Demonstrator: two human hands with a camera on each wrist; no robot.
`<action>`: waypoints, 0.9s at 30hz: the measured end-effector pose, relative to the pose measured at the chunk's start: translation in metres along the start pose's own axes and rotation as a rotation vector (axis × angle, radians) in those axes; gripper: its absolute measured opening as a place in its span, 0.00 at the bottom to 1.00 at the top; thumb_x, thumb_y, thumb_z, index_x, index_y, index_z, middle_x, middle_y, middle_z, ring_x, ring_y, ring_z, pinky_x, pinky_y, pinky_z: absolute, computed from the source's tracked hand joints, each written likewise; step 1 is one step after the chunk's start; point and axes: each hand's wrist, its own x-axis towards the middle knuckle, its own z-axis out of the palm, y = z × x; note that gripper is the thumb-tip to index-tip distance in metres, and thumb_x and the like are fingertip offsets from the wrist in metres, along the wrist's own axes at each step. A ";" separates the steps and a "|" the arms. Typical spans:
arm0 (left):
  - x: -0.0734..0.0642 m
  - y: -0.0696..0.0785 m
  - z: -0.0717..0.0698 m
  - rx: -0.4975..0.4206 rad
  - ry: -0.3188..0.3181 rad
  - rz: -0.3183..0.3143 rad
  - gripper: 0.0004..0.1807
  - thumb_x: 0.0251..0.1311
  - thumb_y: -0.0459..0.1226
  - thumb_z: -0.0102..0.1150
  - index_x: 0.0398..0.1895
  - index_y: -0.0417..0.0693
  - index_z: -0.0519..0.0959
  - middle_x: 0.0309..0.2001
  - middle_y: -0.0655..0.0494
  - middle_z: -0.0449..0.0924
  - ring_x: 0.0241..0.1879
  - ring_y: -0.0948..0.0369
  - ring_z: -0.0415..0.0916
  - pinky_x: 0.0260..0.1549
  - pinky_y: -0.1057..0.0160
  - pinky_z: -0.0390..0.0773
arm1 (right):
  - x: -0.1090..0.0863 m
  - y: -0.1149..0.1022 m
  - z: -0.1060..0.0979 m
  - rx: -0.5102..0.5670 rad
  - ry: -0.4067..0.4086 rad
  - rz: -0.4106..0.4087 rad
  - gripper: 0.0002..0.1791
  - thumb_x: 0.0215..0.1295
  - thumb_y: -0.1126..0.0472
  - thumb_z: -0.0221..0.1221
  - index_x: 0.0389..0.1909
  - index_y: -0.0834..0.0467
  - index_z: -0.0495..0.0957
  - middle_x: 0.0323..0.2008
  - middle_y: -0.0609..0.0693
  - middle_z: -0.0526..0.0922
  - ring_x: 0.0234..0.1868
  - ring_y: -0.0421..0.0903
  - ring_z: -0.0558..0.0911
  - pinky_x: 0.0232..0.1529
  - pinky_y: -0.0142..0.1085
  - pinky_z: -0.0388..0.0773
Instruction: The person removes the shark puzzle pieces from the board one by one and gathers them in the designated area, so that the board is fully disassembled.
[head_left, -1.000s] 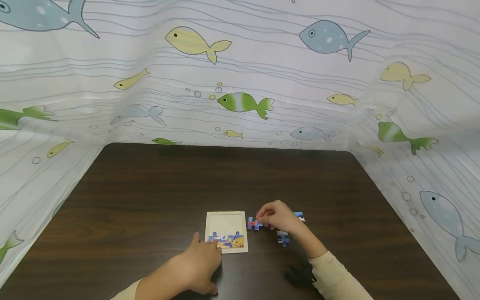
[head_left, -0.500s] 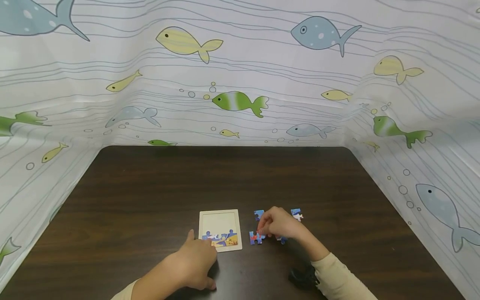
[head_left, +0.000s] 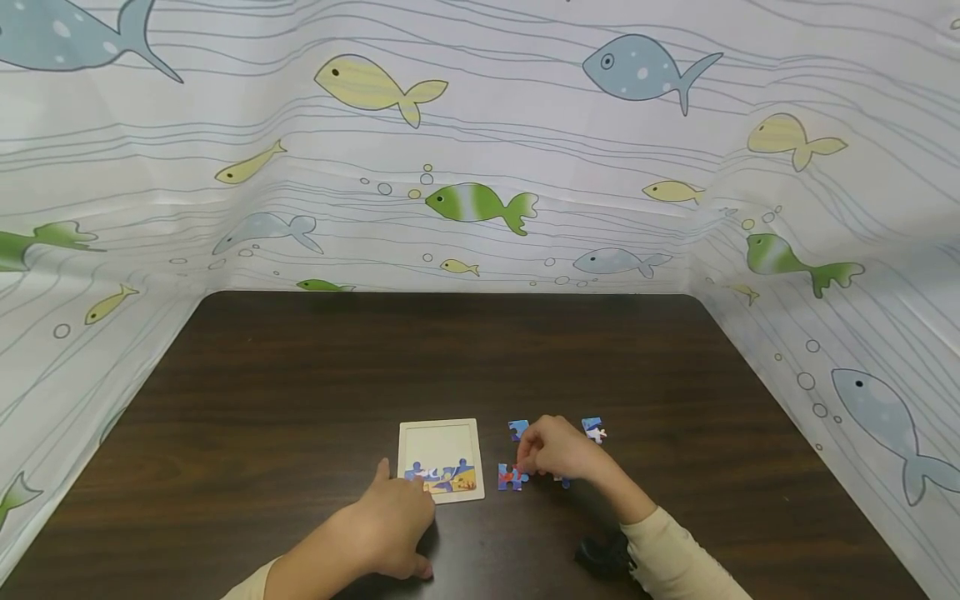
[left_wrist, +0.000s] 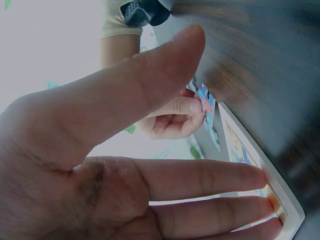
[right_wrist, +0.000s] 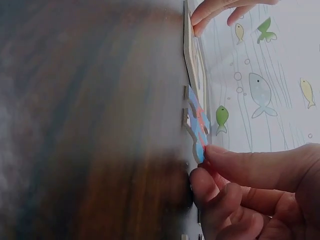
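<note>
A square wooden puzzle tray (head_left: 437, 426) lies on the table, its near part filled with blue and yellow jigsaw pieces (head_left: 447, 479). The fingertips of my left hand (head_left: 393, 521) rest on the tray's near left side; in the left wrist view those fingers reach out straight, thumb apart. Just right of the tray, my right hand (head_left: 558, 450) pinches a blue-and-red jigsaw piece (right_wrist: 198, 120) by its edge between thumb and fingers. The piece is tilted slightly in the right wrist view. Part of it is covered by the fingertips in the head view.
Loose jigsaw pieces lie around the right hand: a blue one (head_left: 518, 429) behind it, a blue-and-white one (head_left: 593, 429) to the right, another (head_left: 562, 482) partly hidden beneath. A black device (head_left: 602, 556) sits at the right wrist. Fish-print cloth (head_left: 480, 150) encloses the dark table (head_left: 300, 375).
My right hand has drawn the blue-and-red piece nearer to me, uncovering the blue piece behind. The left hand stays on the tray. The head view has shifted slightly.
</note>
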 end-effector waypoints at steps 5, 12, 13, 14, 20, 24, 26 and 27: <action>-0.002 -0.001 -0.003 -0.011 0.005 -0.004 0.33 0.36 0.57 0.76 0.35 0.38 0.83 0.52 0.39 0.81 0.54 0.44 0.78 0.61 0.31 0.60 | 0.003 0.000 -0.002 -0.012 0.025 0.008 0.06 0.54 0.67 0.67 0.21 0.57 0.81 0.13 0.43 0.74 0.14 0.37 0.71 0.16 0.32 0.69; -0.007 -0.008 -0.007 -0.036 -0.004 -0.017 0.45 0.39 0.58 0.73 0.55 0.35 0.77 0.61 0.42 0.75 0.62 0.45 0.72 0.63 0.31 0.56 | 0.009 -0.003 -0.001 0.041 0.064 -0.020 0.04 0.55 0.65 0.67 0.23 0.56 0.83 0.16 0.47 0.79 0.16 0.37 0.72 0.21 0.31 0.70; -0.008 -0.010 -0.007 -0.046 -0.002 -0.016 0.47 0.40 0.58 0.73 0.59 0.36 0.74 0.65 0.42 0.71 0.64 0.46 0.69 0.63 0.31 0.56 | 0.010 -0.004 0.000 0.055 0.063 -0.037 0.03 0.56 0.64 0.66 0.25 0.56 0.83 0.17 0.48 0.81 0.17 0.37 0.72 0.21 0.31 0.71; -0.010 -0.013 -0.005 -0.063 0.005 -0.009 0.48 0.41 0.58 0.72 0.62 0.36 0.72 0.67 0.42 0.68 0.67 0.46 0.66 0.63 0.30 0.55 | 0.011 -0.005 0.001 0.069 0.054 -0.057 0.02 0.57 0.64 0.66 0.27 0.57 0.84 0.18 0.49 0.82 0.17 0.37 0.73 0.22 0.31 0.72; -0.018 -0.033 0.015 -0.177 0.103 0.096 0.52 0.47 0.57 0.69 0.72 0.42 0.60 0.75 0.48 0.54 0.74 0.48 0.52 0.58 0.25 0.54 | 0.018 -0.014 0.011 0.097 -0.027 -0.134 0.09 0.59 0.63 0.65 0.40 0.60 0.84 0.21 0.50 0.83 0.18 0.38 0.74 0.20 0.28 0.69; -0.018 -0.043 0.028 -0.205 0.124 0.133 0.53 0.50 0.60 0.64 0.74 0.45 0.55 0.77 0.50 0.49 0.75 0.47 0.49 0.56 0.23 0.54 | 0.021 -0.020 0.017 0.042 -0.023 -0.152 0.14 0.59 0.64 0.65 0.46 0.61 0.84 0.19 0.47 0.80 0.16 0.36 0.69 0.18 0.27 0.66; -0.018 -0.045 0.031 -0.213 0.121 0.134 0.53 0.50 0.61 0.64 0.75 0.46 0.54 0.77 0.51 0.48 0.75 0.46 0.48 0.56 0.23 0.53 | 0.022 -0.023 0.019 0.009 -0.012 -0.140 0.15 0.59 0.63 0.66 0.48 0.59 0.83 0.18 0.45 0.78 0.15 0.36 0.67 0.18 0.27 0.64; -0.017 -0.046 0.032 -0.215 0.117 0.132 0.54 0.50 0.61 0.64 0.75 0.47 0.54 0.77 0.51 0.48 0.75 0.46 0.47 0.57 0.23 0.52 | 0.022 -0.026 0.021 -0.002 -0.008 -0.135 0.17 0.58 0.63 0.66 0.49 0.59 0.83 0.18 0.44 0.77 0.15 0.36 0.66 0.17 0.27 0.63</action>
